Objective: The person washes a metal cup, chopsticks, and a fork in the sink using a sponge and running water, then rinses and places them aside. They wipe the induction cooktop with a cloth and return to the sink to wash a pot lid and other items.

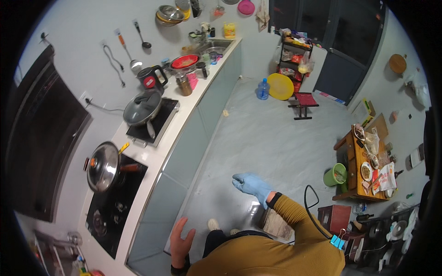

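My left hand is bare, with a dark band at the wrist. It hangs beside the counter front, fingers apart and nothing in it. A light blue glove covers my right hand, which is raised over the grey floor with its fingers bent; no object shows in it. Left of my hands, a lidded steel pan sits on the black gas hob. Farther along, a wok with a glass lid rests on an induction cooker.
The white counter runs to a sink. A folding stool and a water bottle stand on the floor ahead. At right are a green bucket and a wooden table with plates of food.
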